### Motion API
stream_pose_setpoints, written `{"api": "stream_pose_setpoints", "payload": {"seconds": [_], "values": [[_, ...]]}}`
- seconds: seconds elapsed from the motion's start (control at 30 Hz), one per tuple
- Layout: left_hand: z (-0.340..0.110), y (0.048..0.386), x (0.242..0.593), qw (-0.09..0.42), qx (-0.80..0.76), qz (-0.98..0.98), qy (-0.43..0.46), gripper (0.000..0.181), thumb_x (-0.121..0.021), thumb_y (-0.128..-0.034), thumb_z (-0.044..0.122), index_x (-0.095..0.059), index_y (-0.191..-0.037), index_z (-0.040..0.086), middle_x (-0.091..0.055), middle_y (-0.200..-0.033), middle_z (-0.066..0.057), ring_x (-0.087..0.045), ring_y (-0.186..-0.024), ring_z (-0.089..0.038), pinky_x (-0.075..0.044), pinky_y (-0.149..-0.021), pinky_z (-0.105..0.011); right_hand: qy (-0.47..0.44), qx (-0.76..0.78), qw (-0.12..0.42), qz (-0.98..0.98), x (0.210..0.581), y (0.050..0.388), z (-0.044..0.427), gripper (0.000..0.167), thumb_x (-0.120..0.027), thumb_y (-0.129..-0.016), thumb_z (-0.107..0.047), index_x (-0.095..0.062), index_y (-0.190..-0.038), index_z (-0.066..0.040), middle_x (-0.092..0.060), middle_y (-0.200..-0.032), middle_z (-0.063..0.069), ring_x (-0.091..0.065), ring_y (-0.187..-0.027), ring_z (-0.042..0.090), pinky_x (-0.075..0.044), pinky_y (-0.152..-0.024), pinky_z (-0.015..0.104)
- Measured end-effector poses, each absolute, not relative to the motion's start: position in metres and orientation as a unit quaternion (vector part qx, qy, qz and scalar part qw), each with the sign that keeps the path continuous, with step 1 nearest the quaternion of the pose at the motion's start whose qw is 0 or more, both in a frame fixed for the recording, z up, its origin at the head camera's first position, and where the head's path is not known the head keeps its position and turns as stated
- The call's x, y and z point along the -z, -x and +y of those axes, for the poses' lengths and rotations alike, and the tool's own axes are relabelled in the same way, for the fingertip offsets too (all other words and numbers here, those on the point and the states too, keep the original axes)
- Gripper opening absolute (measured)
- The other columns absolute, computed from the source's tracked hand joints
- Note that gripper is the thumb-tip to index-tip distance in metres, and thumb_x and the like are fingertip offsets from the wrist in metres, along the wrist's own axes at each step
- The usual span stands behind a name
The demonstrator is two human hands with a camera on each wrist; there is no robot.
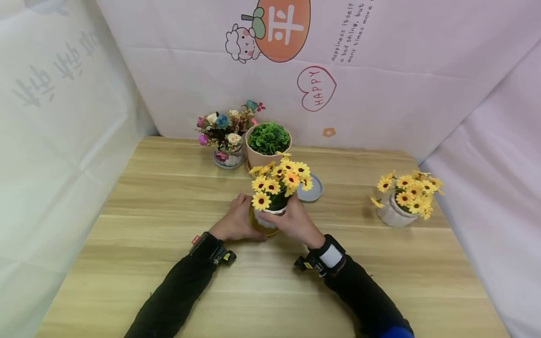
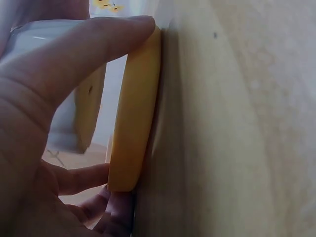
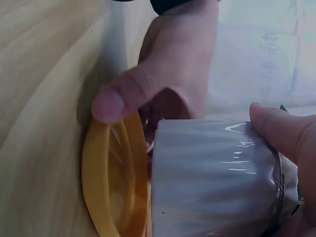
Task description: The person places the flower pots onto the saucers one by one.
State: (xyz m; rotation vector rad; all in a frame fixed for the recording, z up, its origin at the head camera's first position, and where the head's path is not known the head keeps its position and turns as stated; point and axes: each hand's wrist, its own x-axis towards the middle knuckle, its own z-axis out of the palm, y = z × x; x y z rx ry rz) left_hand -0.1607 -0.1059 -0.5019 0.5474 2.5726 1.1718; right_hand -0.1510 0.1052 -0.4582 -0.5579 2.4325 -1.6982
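My right hand (image 1: 296, 224) grips a white ribbed pot (image 3: 212, 173) by its rim; yellow flowers (image 1: 279, 180) with dark centres stand in it. Below the pot, a yellow saucer (image 3: 96, 182) rests on the table, with a gap between the two in both wrist views. My left hand (image 1: 237, 221) holds the saucer's edge, thumb on the near side and fingers round the far side. In the left wrist view the saucer (image 2: 133, 108) is seen edge-on between thumb and fingers.
Behind are a pink pot (image 1: 264, 159) of green leaves and a pot of mixed flowers (image 1: 224, 124) on a grey saucer. Another grey saucer (image 1: 312, 188) lies right of the pink pot. A second white pot (image 1: 394, 213) with yellow flowers stands at the right.
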Motion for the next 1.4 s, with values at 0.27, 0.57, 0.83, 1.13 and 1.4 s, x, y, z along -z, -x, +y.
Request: {"api": "stream_pose_setpoints", "payload": {"seconds": [0.27,0.57,0.83,1.13,1.4], "values": [[-0.108,0.164,0.502,0.114,-0.420,0.873,-0.221,0.115,-0.104,-0.0599,0.035,-0.046,-0.157,0.015,-0.054,-0.142,-0.010,-0.038,-0.132,-0.027,-0.030,-0.115,-0.049,0.178,0.554,0.076,0.810,0.468,0.150,0.095,0.106,-0.089,-0.087,-0.029,-0.016,-0.165,-0.038,-0.041,-0.162,-0.005,-0.043,-0.151,0.017,-0.033,-0.129,0.044],[-0.107,0.161,0.500,0.122,-0.439,0.867,-0.202,0.122,-0.106,-0.0580,0.031,-0.042,-0.160,0.016,-0.046,-0.150,-0.012,-0.037,-0.135,-0.029,-0.031,-0.118,-0.050,0.155,0.544,0.088,0.820,0.475,0.147,0.094,0.113,-0.088,-0.088,-0.032,-0.006,-0.166,-0.038,-0.039,-0.164,-0.002,-0.042,-0.152,0.019,-0.033,-0.129,0.045],[-0.107,0.162,0.500,0.114,-0.435,0.868,-0.211,0.124,-0.105,-0.0590,0.033,-0.039,-0.162,0.018,-0.047,-0.158,-0.009,-0.036,-0.136,-0.030,-0.031,-0.117,-0.051,0.162,0.533,0.080,0.827,0.479,0.145,0.093,0.117,-0.089,-0.087,-0.033,-0.004,-0.166,-0.037,-0.037,-0.165,-0.001,-0.041,-0.152,0.018,-0.033,-0.129,0.044],[-0.105,0.164,0.496,0.114,-0.417,0.875,-0.216,0.119,-0.103,-0.0622,0.034,-0.040,-0.161,0.015,-0.048,-0.158,-0.011,-0.036,-0.141,-0.034,-0.030,-0.120,-0.054,0.208,0.500,0.067,0.838,0.481,0.148,0.098,0.106,-0.088,-0.087,-0.034,-0.017,-0.165,-0.030,-0.043,-0.161,-0.003,-0.044,-0.150,0.016,-0.035,-0.128,0.044],[-0.111,0.156,0.485,0.106,-0.398,0.885,-0.216,0.118,-0.100,-0.0683,0.039,-0.035,-0.162,0.009,-0.049,-0.155,-0.016,-0.045,-0.139,-0.033,-0.038,-0.122,-0.053,0.218,0.460,0.086,0.856,0.481,0.144,0.110,0.110,-0.090,-0.084,-0.041,-0.017,-0.166,-0.030,-0.038,-0.167,-0.001,-0.039,-0.155,0.017,-0.028,-0.132,0.043]]}}
